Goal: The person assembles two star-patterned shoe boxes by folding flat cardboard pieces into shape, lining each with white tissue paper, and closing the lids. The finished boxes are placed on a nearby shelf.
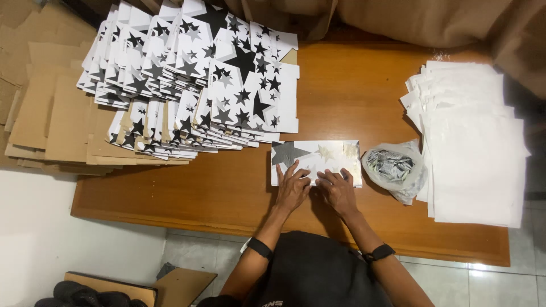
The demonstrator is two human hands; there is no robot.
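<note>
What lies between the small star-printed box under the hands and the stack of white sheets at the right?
In the head view, a clear plastic bag of silvery contents lies between the box and the white sheets.

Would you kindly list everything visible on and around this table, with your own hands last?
Table: one, brown wood, centre.
Folded box: one, white with stars, under both hands.
Flat star-printed boxes: many, white and black, stacked upper left.
Cardboard sheets: many, brown, far left.
White sheets: a stack, right side.
Plastic bag: one, clear with silvery contents, beside the box.
Wristbands: two, black.
Left hand: flat on the box.
Right hand: flat on the box.
</note>
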